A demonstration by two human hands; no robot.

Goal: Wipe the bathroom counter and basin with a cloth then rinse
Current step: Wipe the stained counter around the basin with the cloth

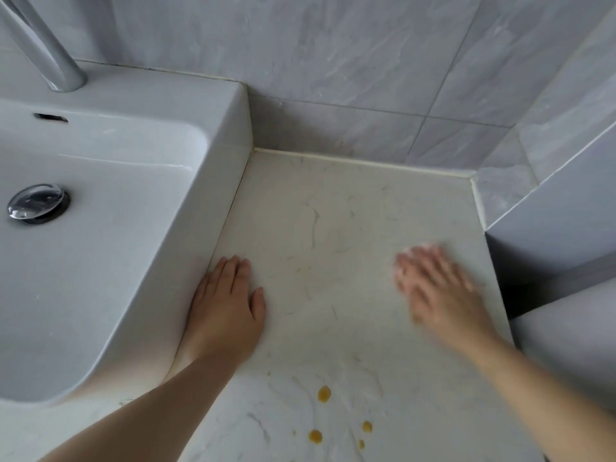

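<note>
My left hand (226, 308) lies flat and open on the desk (333, 228) beside the basin (110, 201) at frame left; my right hand (436, 288), blurred, fingers spread, holds nothing I can see. Yellow spots (324, 393) sit lower centre.

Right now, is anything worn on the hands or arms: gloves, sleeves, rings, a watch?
Nothing shows. The left hand and right hand are bare, without gloves, and both forearms are uncovered as far as the frame reaches. No ring or watch is visible, though the right hand is motion-blurred.
</note>
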